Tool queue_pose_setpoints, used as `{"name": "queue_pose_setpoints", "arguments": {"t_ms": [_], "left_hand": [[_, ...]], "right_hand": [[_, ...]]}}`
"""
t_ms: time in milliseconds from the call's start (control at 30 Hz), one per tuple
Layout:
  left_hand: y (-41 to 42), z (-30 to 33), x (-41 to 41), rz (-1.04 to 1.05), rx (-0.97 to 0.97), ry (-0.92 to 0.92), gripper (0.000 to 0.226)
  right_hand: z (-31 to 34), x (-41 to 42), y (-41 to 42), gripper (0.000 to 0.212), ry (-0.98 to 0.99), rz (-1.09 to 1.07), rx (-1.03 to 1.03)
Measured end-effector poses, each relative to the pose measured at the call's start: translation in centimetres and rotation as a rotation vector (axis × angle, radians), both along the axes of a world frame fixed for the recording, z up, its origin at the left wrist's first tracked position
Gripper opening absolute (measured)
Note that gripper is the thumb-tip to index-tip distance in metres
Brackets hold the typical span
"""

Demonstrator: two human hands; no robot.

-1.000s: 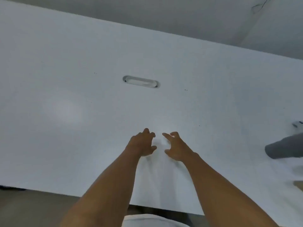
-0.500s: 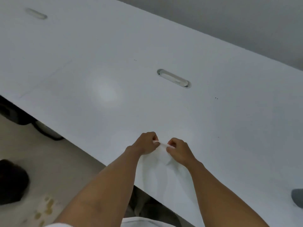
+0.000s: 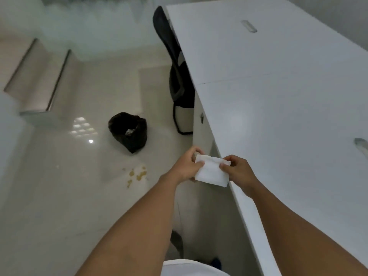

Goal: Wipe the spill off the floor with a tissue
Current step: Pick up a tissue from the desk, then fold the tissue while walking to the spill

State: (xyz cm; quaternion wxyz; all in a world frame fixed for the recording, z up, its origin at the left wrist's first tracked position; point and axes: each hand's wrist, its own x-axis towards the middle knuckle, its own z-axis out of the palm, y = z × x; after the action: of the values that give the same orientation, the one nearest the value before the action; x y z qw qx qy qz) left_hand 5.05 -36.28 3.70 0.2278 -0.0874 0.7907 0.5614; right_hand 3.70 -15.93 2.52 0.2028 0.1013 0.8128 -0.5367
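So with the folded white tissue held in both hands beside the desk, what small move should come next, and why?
Probably lower the folded white tissue down and leftward toward the yellowish spill on the glossy pale floor. Left hand and right hand pinch it at desk-edge height, well above the spots, which look unwiped.

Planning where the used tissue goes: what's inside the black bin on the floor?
The black bag-lined bin stands open on the glossy pale floor. A small pale scrap shows inside near its mouth. The dark liner hides anything deeper.
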Motion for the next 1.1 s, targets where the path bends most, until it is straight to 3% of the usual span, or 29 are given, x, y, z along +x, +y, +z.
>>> {"name": "queue_pose_setpoints", "arguments": {"t_ms": [167, 367, 467, 500, 767, 933, 1100], "left_hand": [[-13.1, -0.3, 2.1, 0.172, -0.035, -0.036, 0.036], [-25.8, -3.7, 3.8, 0.471, -0.128, 0.056, 0.029], [-27.4, -4.1, 4.1, 0.499, -0.159, 0.083, 0.030], [-31.6, -5.5, 2.8, 0.576, -0.134, 0.062, 0.034], [-33.6, -9.8, 0.2, 0.717, -0.062, -0.025, 0.047], [-35.4, -17.2, -3.5, 0.745, -0.135, -0.101, 0.049], [-37.5, -31.1, -6.6, 0.727, -0.232, -0.117, 0.049]], "right_hand": [[-1.1, -3.6, -13.9, 0.002, -0.067, 0.248, -0.005], [-2.4, -6.2, -28.8, 0.007, -0.110, 0.455, -0.057], [-1.6, -5.6, -30.3, 0.023, -0.097, 0.486, -0.110], [-3.1, -7.6, -34.8, 0.027, -0.125, 0.520, -0.098], [-6.9, -10.6, -39.5, 0.030, -0.176, 0.641, 0.017], [-14.4, -15.5, -43.0, 0.025, -0.199, 0.696, 0.104], [-27.3, -19.4, -45.3, 0.022, -0.115, 0.733, 0.203]]}}
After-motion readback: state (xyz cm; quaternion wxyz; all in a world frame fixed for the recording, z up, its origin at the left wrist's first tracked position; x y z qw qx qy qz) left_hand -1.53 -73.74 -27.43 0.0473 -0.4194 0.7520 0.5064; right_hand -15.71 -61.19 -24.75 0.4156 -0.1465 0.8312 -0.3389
